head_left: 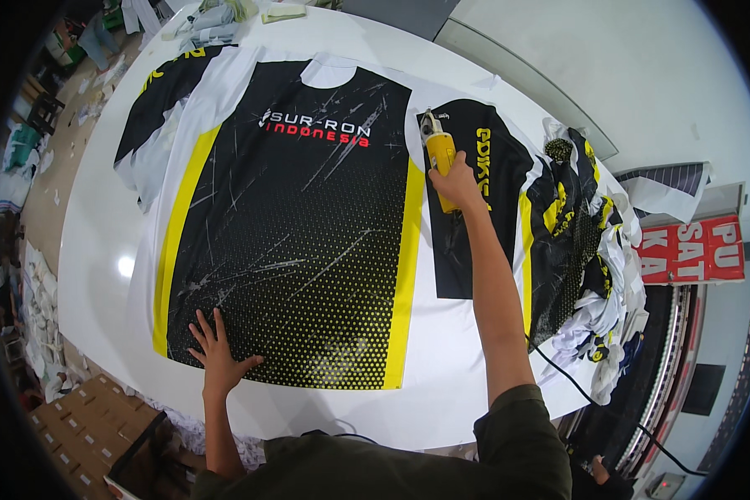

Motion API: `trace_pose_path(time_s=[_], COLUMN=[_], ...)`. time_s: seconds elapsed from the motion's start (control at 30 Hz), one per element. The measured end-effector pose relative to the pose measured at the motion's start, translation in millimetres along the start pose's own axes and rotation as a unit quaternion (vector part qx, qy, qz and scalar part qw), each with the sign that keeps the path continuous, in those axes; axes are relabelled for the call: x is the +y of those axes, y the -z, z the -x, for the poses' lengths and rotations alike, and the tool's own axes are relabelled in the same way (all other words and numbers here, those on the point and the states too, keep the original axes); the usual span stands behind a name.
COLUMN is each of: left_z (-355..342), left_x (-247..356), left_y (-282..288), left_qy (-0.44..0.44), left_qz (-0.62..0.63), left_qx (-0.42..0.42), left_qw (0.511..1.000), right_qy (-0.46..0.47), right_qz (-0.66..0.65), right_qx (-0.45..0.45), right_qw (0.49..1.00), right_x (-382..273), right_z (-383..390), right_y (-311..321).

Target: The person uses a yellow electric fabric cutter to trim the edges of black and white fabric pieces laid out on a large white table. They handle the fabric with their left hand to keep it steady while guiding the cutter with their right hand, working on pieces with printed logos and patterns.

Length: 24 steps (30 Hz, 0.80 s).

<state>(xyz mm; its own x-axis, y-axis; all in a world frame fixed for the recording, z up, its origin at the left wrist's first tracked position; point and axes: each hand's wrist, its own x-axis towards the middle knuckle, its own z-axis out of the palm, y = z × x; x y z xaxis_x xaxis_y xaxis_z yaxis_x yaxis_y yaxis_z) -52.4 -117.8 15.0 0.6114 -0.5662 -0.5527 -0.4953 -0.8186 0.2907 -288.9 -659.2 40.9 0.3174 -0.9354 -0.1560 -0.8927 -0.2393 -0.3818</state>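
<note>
My right hand is wrapped round a yellow handheld electric cloth cutter, its metal head pointing away from me. The cutter is at the upper left side of a black sleeve-shaped piece with yellow lettering. Left of it lies a large black shirt panel, flat, with a yellow dot pattern, yellow side strips and a white neck curve. On its lower left part rests my left hand, fingers spread, holding nothing. Whether the blade touches cloth, I cannot tell.
All this lies on a white table. Crumpled printed cloth is heaped along its right side, and another black-and-white piece lies at the far left. A black cord runs off lower right. Brown cartons stand lower left.
</note>
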Motion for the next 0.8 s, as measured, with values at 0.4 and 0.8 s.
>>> trace_pose_path(time_s=[0.4,0.8], left_z=[0,1], left_x=[5,-20], left_y=[5,19], left_qy=[0.008,0.032], left_qz=[0.0,0.003], left_qx=[-0.004,-0.019], left_qw=[1.0,0.999], right_qy=[0.003,-0.038], right_qz=[-0.001,-0.022], right_qx=[0.002,0.072], right_qw=[1.0,0.996], right_x=[-21,-37], right_z=[-69,-187], right_y=[0,-1])
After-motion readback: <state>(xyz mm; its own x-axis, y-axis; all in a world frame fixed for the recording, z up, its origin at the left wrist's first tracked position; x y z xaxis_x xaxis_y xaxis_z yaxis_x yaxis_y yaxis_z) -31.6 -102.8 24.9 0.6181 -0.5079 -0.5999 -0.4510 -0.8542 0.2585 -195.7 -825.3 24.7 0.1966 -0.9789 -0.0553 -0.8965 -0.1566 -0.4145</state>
